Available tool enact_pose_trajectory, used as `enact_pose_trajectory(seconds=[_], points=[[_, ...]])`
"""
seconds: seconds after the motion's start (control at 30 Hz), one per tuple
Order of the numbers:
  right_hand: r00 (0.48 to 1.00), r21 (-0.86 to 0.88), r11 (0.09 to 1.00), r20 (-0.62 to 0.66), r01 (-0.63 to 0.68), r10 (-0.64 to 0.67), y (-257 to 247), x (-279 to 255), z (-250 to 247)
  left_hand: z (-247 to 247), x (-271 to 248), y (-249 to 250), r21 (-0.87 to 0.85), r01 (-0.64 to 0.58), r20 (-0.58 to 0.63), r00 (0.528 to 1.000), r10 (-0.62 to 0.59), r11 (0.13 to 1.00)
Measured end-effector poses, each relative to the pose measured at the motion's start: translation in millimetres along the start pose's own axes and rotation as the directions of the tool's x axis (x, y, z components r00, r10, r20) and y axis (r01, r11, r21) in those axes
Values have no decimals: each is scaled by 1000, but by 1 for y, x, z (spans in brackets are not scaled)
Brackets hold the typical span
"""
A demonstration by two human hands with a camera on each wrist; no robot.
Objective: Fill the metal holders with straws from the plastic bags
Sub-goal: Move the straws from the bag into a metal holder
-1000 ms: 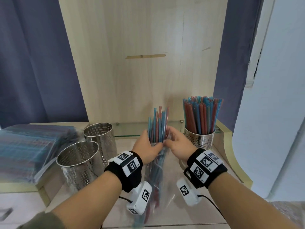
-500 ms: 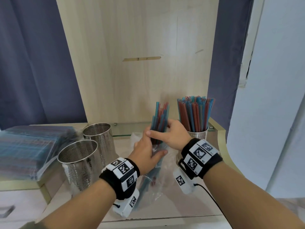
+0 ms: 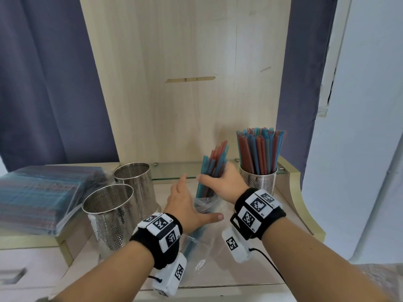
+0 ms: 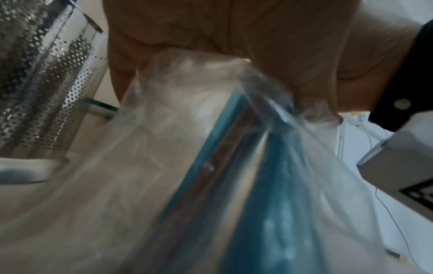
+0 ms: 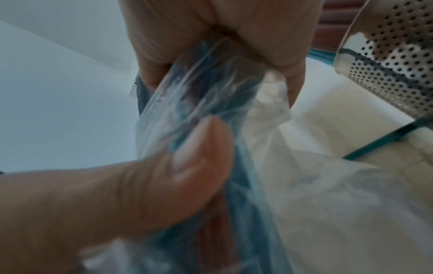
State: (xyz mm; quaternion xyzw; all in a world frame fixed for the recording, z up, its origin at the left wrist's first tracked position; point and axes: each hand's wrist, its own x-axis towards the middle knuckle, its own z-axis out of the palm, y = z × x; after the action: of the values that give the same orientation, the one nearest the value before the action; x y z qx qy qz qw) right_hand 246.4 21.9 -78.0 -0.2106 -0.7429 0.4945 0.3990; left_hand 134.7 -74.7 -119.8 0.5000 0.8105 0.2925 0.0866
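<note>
The right hand (image 3: 224,182) has its fingers (image 3: 205,178) curled around a bunch of straws (image 3: 212,168), red and blue, and holds it tilted, with the tops leaning to the right toward the full holder (image 3: 258,180). The lower part of the bunch is inside a clear bag (image 3: 202,243), which hangs down to the worktop (image 3: 218,277) between the two wrists. In the right wrist view the thumb (image 5: 187,166) and the fingers press the straws through the plastic of the bag (image 5: 211,96). The left hand (image 3: 185,205) is open: its fingers are straight and spread, the thumb points to the right, and the palm lies against the left side of the bag, near its mouth. In the left wrist view the bag (image 4: 187,129) is in front of the palm, but the picture is blurred and I cannot tell if the hand really touches it. The full holder stands at the back right, just beside the right hand, packed with upright straws. Two empty holders stand at the left, one in front (image 3: 109,216) and one behind (image 3: 136,182), close together. At the far left, a stack of bags (image 3: 41,197) full of straws lies on a raised shelf.
</note>
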Motion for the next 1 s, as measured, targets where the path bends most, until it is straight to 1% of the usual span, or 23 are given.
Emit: enact_pose_trajectory(seconds=[0.07, 0.1, 0.13, 0.17, 0.27, 0.33, 0.43, 0.5, 0.6, 0.67, 0.73, 0.77, 0.8, 0.83, 0.87, 0.9, 0.93, 0.97, 1.0], points=[[994, 14, 1000, 112, -16, 14, -1, -4, -1, 3, 1, -2, -53, -83, 16, 996, 84, 995], [986, -27, 1000, 167, -4, 9, -1, -4, -2, 3, 1, -2, -72, -119, 16, 993, 120, 990], [981, -77, 997, 195, 12, 3, -2, -4, -4, 3, 1, -3, -90, -141, 14, 990, 143, 986], [982, -117, 993, 190, 27, -5, -5, -5, -5, 3, 1, -3, -102, -151, 5, 988, 152, 983], [996, -181, 982, 79, 60, -46, -15, -3, -5, 1, 2, -2, -136, -171, -72, 984, 162, 976], [996, -240, 967, 26, 90, -86, -22, 0, -2, 1, 2, 2, -139, -187, -127, 977, 170, 972], [995, -365, 926, 29, 99, -95, -24, 6, 6, 3, 2, 5, -142, -180, -183, 971, 153, 973], [996, -405, 910, 30, 89, -84, -21, 8, 9, 3, -1, 5, -114, -142, -167, 978, 122, 983], [998, -431, 901, -10, 54, -65, -13, 3, 11, -2, -5, 5, -69, -93, -62, 994, 89, 993], [998, -430, 903, -40, 25, -47, -5, -2, 9, -14, -6, 7, -47, -99, 36, 994, 101, 994], [998, -406, 914, -56, -25, 2, 5, -3, 5, -32, -5, 13, -60, -124, 106, 986, 130, 990], [997, -381, 923, -64, -56, 34, 10, -2, 3, -38, -2, 15, -77, -139, 116, 982, 147, 987], [995, -350, 933, -77, -90, 67, 15, 0, 1, -41, 1, 17, -92, -159, 99, 981, 168, 983], [992, -318, 941, -94, -114, 88, 18, 1, -1, -42, 4, 18, -89, -188, 48, 980, 193, 978], [989, -288, 949, -108, -126, 99, 19, 2, -4, -40, 7, 19, -50, -209, -10, 978, 208, 977], [988, -260, 957, -118, -130, 102, 19, 3, -5, -35, 10, 21, 29, -211, -43, 976, 212, 977], [986, -237, 963, -130, -130, 101, 20, 4, -7, -30, 12, 23, 139, -194, -26, 980, 199, 971], [985, -223, 966, -142, -133, 102, 21, 4, -8, -24, 13, 25, 242, -171, 30, 985, 169, 955], [983, -216, 967, -152, -133, 102, 22, 4, -8, -19, 15, 25, 293, -141, 105, 988, 115, 946]])
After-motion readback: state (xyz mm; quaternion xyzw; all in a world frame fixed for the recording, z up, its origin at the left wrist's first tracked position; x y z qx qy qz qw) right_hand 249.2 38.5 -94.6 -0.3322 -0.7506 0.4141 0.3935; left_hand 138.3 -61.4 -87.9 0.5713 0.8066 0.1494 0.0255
